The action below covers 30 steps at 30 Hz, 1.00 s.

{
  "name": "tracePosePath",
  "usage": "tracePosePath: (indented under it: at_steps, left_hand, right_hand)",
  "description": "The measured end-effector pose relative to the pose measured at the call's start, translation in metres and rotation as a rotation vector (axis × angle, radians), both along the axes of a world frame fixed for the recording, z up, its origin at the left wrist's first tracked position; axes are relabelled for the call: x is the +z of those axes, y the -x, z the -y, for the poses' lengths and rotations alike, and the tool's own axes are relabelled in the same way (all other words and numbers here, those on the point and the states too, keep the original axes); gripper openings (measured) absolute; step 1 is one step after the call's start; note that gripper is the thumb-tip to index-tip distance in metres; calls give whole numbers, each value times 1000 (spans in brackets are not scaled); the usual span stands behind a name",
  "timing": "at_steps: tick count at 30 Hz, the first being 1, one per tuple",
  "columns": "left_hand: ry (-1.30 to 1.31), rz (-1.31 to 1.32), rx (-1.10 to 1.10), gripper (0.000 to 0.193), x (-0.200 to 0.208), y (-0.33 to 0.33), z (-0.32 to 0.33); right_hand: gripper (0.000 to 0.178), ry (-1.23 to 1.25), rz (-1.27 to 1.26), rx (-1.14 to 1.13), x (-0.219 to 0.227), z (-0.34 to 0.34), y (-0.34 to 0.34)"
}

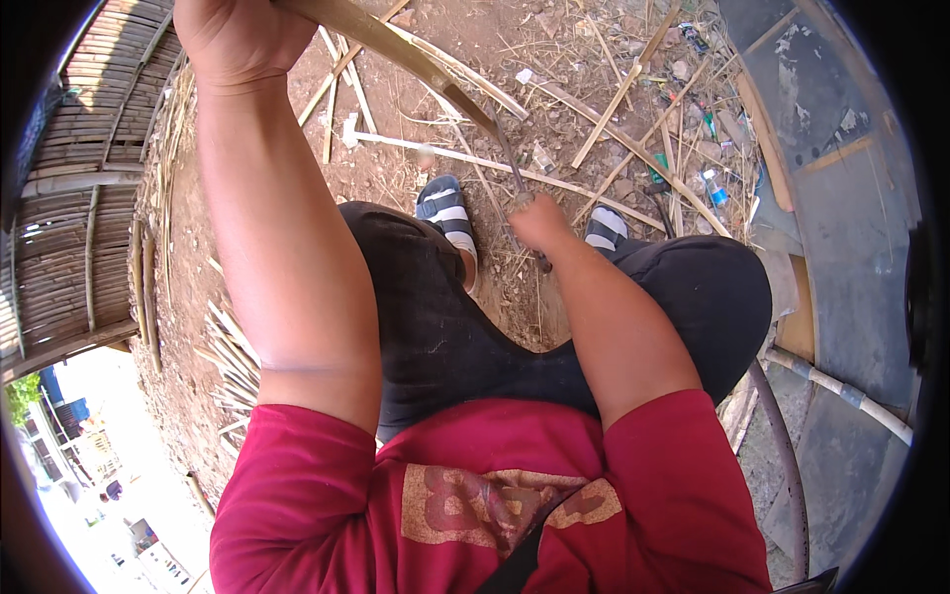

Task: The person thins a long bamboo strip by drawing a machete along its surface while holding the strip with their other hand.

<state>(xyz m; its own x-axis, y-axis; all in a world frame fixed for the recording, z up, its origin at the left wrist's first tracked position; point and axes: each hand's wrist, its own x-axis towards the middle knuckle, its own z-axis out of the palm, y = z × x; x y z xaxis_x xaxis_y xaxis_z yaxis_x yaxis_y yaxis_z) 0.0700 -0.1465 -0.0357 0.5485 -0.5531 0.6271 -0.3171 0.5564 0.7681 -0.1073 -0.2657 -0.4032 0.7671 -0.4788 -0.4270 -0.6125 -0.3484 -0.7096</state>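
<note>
At the upper left, my left hand [242, 40] is closed on a long bamboo piece [386, 45]; the picture's top edge cuts off part of the grip. The bamboo slants down to the right, its lower end darker. My right hand [542, 223] is wrapped round the handle of a knife with a narrow dark blade [511, 153]. The blade points up and meets or overlaps the bamboo's lower end; I cannot tell whether it has cut in. Below both hands are my bent knees in black trousers and my feet in strapped sandals [447, 210].
Split bamboo strips [633, 148] litter the dirt ground, with a plastic bottle [713, 188] among rubbish. More strips [233, 361] lie in a pile at left. A bamboo slat wall [74, 247] stands left, grey panels [841, 247] and a pale pole [841, 394] right.
</note>
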Motion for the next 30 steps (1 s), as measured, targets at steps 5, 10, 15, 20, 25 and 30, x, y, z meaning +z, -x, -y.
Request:
tracePosePath:
  at_steps: [5, 10, 15, 20, 25, 30]
  left_hand:
    - [52, -173, -108, 52, -4, -4, 4]
    - [4, 48, -79, 51, -5, -3, 5]
    - [191, -318, -238, 51, -14, -13, 9]
    - [28, 50, -26, 51, -7, 0, 10]
    - [-14, 36, -76, 52, -1, -2, 6]
    - [53, -44, -51, 52, -1, -4, 1]
  right_hand:
    - [49, 48, 89, -7, 14, 1, 0]
    - [52, -98, 97, -25, 35, -7, -5]
    - [52, -55, -179, 48, 10, 8, 6]
    - [45, 29, 274, -74, 25, -9, -7]
    - [47, -69, -130, -16, -9, 6, 4]
    - [48, 19, 65, -1, 21, -3, 5]
